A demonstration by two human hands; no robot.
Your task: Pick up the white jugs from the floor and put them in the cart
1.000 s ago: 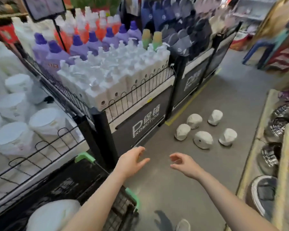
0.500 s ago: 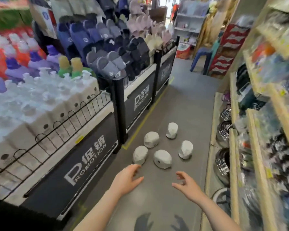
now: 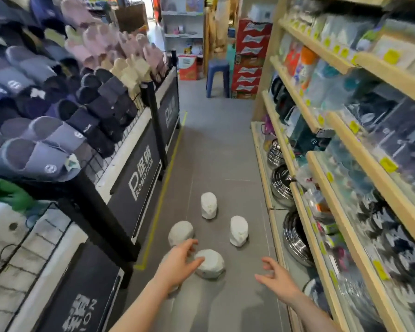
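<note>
Four white jugs show plainly on the grey floor (image 3: 216, 149), matte and chalky, rounded like squat domes: the nearest jug (image 3: 210, 263) sits low at about 6 o'clock of the group, a second jug (image 3: 180, 233) at 9 o'clock, a tall upright jug (image 3: 238, 230) at 3 o'clock, and the far jug (image 3: 209, 205) at 12 o'clock, all apart from one another. A sliver of something pale peeks from under the left wrist; whether it is a fifth jug I cannot tell. The left hand (image 3: 177, 263) reaches in with fingers spread and loosely bent, hanging over the gap between the nearest and second jugs, gripping nothing; contact is too blurred to call. The right hand (image 3: 277, 276) floats at 4 o'clock of the group, fingers relaxed and apart, empty, well off the jugs. The floor is smooth grey tile with a yellow tape line (image 3: 164, 195) running along the left. A black promotion bin (image 3: 134, 173) with a wire rail crowds the left side, piled with soft felt slippers (image 3: 58, 104) in navy, grey and pink. On the right, pale wooden shelves (image 3: 340, 212) carry packaged goods with yellow price tags, with shiny steel bowls (image 3: 295, 238) on the lowest tier. At 12 o'clock down the aisle stand a blue plastic stool (image 3: 218, 79) and stacked red cartons (image 3: 249, 61).
</note>
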